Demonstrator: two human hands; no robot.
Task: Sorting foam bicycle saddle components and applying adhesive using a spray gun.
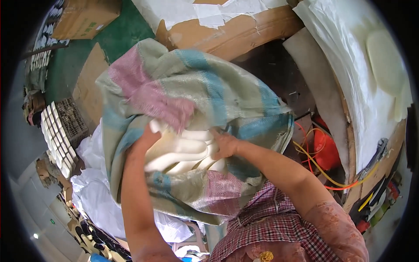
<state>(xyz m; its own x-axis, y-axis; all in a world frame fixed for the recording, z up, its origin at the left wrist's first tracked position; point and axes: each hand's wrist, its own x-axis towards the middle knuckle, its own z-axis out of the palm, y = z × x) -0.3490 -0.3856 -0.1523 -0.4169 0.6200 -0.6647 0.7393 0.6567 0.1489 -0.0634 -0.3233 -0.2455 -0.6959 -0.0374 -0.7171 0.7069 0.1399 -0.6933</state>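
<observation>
A large woven sack (257, 109) in grey-green with blue and pink stripes lies open in front of me. Inside its mouth is a stack of smooth cream-white pieces (187, 150), curved and long like shoe soles. My left hand (148, 137) closes on the left end of the stack, its fingers blurred and partly hidden. At the opposite end, my right hand (224, 144) has its fingers curled against the pieces. The stack sits between both hands, and the sack's folds surround it. How deep the pieces go cannot be seen.
Cardboard (231, 37) with white sheeting stands beyond the sack. A white-covered table (336, 78) curves along the right, near a red bag (325, 150) and yellow and orange hoses. At left are white plastic bags (96, 196), a crate (72, 120) and a cardboard box (87, 19).
</observation>
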